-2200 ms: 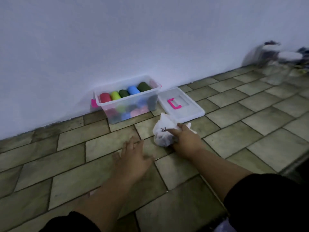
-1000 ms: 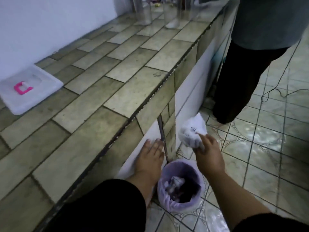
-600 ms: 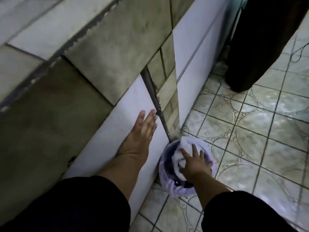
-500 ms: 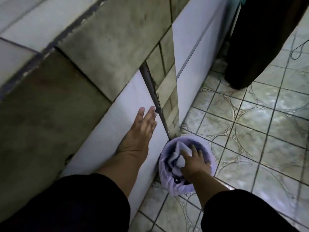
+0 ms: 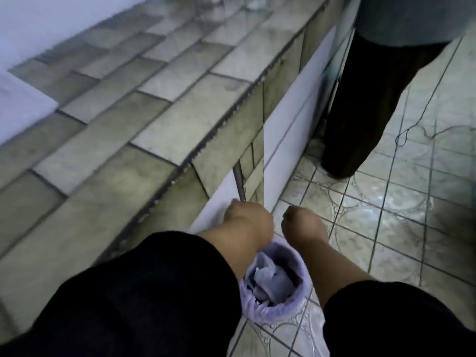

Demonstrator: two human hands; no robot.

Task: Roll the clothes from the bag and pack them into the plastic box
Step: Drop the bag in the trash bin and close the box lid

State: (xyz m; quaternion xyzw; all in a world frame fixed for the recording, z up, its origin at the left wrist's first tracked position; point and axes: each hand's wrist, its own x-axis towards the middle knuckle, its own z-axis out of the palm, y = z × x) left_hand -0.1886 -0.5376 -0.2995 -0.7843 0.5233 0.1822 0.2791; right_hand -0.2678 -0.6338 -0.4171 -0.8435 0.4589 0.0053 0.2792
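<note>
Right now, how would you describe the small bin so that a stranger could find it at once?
Find the long tiled counter on the left. Follow its white front down to the patterned floor. The bin stands there against it, under the two hands. It is the only round thing here, lined with a pale purple bag and holding crumpled white plastic.

A grey-green tiled counter [image 5: 164, 117] runs left of the hands below a white wall [image 5: 51, 24]; patterned glossy floor tiles [image 5: 401, 210] spread to their right.
</note>
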